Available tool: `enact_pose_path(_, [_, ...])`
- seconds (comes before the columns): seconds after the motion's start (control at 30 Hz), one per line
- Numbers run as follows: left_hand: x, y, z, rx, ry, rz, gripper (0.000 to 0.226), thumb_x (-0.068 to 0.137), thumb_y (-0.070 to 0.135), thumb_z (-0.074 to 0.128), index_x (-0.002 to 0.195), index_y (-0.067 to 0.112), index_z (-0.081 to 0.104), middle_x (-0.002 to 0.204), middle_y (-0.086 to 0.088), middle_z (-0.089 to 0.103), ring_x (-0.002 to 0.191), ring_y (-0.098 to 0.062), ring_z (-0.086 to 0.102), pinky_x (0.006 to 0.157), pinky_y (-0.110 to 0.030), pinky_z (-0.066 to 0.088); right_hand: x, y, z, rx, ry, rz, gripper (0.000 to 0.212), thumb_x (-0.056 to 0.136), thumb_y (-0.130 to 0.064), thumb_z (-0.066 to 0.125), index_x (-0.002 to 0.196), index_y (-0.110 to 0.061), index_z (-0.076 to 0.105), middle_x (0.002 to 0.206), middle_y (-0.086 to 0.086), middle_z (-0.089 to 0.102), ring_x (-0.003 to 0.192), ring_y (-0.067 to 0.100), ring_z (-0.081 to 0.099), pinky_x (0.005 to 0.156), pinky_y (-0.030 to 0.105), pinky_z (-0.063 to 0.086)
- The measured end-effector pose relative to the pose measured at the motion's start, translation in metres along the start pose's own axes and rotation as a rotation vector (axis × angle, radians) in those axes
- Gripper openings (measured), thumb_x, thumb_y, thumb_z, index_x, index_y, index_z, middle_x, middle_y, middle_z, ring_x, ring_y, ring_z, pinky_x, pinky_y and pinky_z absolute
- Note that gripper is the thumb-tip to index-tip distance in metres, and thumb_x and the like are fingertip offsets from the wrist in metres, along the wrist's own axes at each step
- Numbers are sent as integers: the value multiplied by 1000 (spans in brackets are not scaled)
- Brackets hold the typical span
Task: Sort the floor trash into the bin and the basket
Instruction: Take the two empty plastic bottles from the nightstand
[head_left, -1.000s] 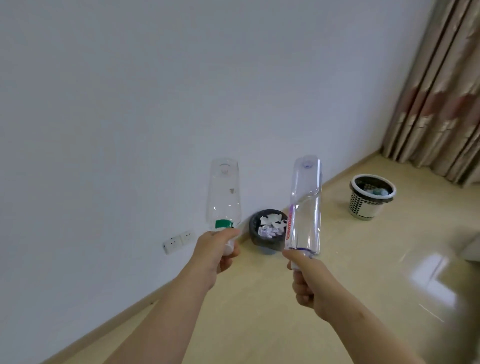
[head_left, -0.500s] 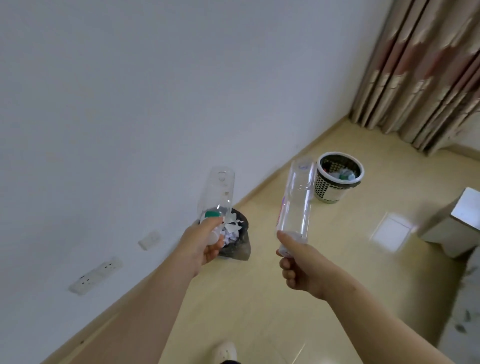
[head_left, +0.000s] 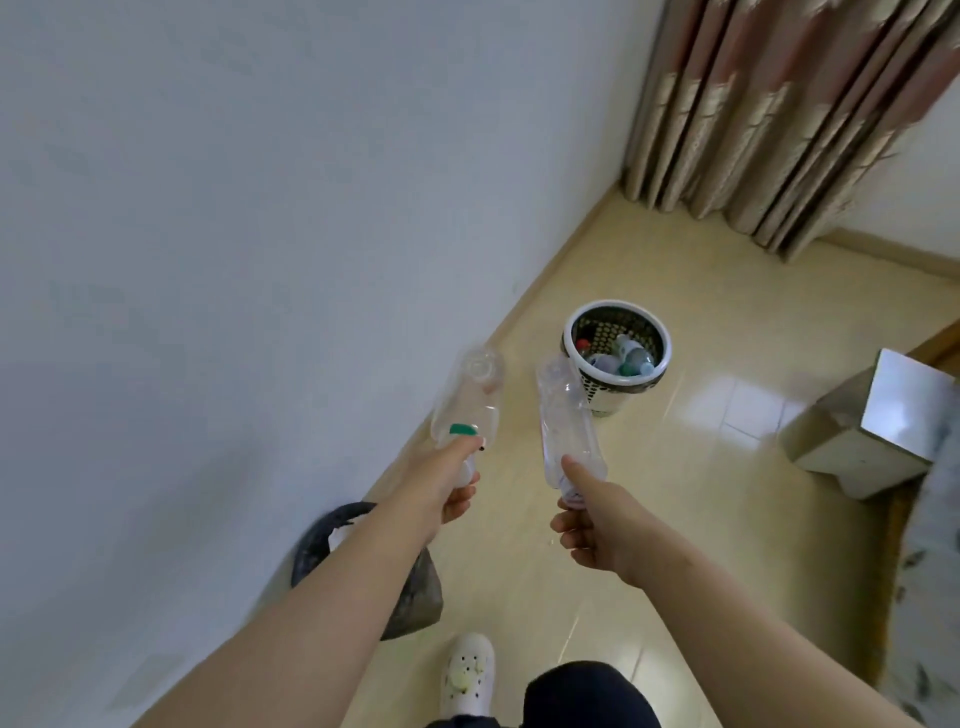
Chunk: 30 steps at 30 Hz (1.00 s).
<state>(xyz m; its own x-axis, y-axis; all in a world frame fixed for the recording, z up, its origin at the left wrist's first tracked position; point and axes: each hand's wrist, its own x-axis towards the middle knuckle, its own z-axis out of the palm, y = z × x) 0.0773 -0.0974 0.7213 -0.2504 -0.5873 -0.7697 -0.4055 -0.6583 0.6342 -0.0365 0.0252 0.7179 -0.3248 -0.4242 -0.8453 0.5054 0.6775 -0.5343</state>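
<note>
Soft, even daylight; glare patch on the glossy floor (head_left: 737, 405), motion blur throughout, wide-angle bending at edges.

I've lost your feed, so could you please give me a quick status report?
Left hand grips green-banded bottle, right hand grips clear bottle. Both held out toward basket, bottles already inside it. Floor between looks open.

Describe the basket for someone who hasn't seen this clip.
Find the curtain in the far corner. On the floor before it, by the wall, stands the basket. Unlike the black-bagged bin, it has a white rim, perforated sides, bottles inside.
</note>
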Motion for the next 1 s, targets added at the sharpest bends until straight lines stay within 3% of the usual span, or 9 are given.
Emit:
enact_pose_path(0.17, [63,53,70,88,-11,-6,22,84,33,64,79,15,52,68,-3,56,51,-10,44,52,-20,41,72,-60,-54,9,43,69,48,93,-57,40,79,-12,48,62,5,53,50,14,45,48,23,36])
enact_pose_path(0.4, [186,119,200,71,118,-63,33,84,33,63,106,10,56,69,-4,57,47,-9,40,46,-18,40,214,-170,-165,-145,94,132,51,94,-56,38,78,-8,47,64,7,54,52,17,46,49,24,36])
enact_pose_path(0.57, [249,156,303,11,217,-240,26,83,32,65,93,10,55,66,-4,56,50,-12,42,50,-21,41,295,-251,-241,-326,47,229,48,94,-52,38,80,-7,47,65,7,53,52,17,46,49,24,36])
enact_pose_path(0.83, [361,165,391,159,211,-285,23,83,36,61,75,18,50,67,0,55,55,-14,47,54,-22,41,425,-297,-299,-509,49,248,43,94,-48,40,101,-6,49,68,7,55,53,17,47,54,25,39])
enact_pose_path(0.9, [390,159,404,188,203,-284,26,84,42,60,84,18,50,74,0,57,61,-15,51,56,-24,41,455,-298,-307,-569,35,229,42,93,-48,41,100,-7,51,68,7,55,53,17,47,54,25,39])
enact_pose_path(1.0, [427,147,418,300,194,-280,56,81,59,56,111,12,49,105,-6,63,92,-25,60,67,-26,42,490,-296,-313,-644,24,207,44,92,-50,40,96,-8,52,69,7,56,55,18,49,55,25,39])
